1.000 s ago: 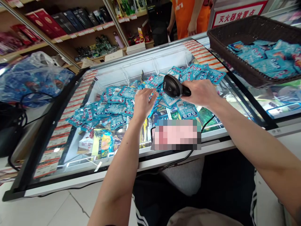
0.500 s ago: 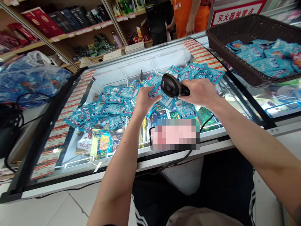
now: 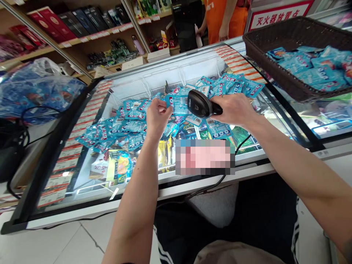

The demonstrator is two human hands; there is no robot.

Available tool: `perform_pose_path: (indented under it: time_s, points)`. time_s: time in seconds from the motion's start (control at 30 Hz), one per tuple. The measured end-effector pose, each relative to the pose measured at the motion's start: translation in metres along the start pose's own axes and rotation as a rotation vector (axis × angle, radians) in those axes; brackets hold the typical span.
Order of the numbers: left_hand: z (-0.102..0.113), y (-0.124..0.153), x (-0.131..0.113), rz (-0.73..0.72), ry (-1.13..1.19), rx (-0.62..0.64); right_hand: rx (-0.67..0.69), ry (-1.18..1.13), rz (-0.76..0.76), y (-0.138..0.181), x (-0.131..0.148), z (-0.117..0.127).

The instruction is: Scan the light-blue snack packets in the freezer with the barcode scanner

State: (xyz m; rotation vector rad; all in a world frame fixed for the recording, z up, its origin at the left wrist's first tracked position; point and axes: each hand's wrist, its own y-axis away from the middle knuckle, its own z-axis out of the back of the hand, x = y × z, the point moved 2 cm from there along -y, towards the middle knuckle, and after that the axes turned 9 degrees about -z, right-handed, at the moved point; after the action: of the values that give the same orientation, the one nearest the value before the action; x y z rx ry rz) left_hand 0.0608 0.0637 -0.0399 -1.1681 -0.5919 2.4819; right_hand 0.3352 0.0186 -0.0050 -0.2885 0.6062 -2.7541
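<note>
My right hand (image 3: 235,108) is wrapped round the handle of a black barcode scanner (image 3: 198,103), its head turned left. Pinched at its left end by my left hand (image 3: 158,115) is a blue snack packet (image 3: 178,105), held just left of the scanner head, which overlaps its right end. Below and around both hands, many more blue packets (image 3: 134,126) lie loose on the glass top of a display case (image 3: 121,87). Some show white barcode patches.
A brown woven basket (image 3: 277,79) with blue packets stands at the right. A plastic bag (image 3: 41,88) of blue packets sits at the left. A blurred-out rectangular object (image 3: 206,157) lies at the front edge. Behind the case stands a person in orange (image 3: 214,22), near shelves.
My left hand has moved left and its fingers have closed on a packet, lifting it beside the scanner. My right hand and the scanner have hardly moved.
</note>
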Motion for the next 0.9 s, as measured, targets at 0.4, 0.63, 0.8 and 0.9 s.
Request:
perform_pose_path:
  time_s: [0.4,0.63,0.8,0.9]
  points:
    - [0.005,0.000,0.002,-0.036,-0.085,-0.095,0.050,-0.005,0.040,0.001,0.004,0.001]
    - [0.005,-0.002,-0.007,0.022,-0.022,-0.131,0.061,0.006,0.055,0.000,0.004,0.004]
    - [0.012,-0.002,-0.011,0.050,-0.061,-0.194,0.046,-0.018,0.034,0.000,0.002,0.003]
    - [0.023,0.000,-0.013,0.085,-0.204,-0.254,0.025,-0.028,0.025,0.000,0.000,0.002]
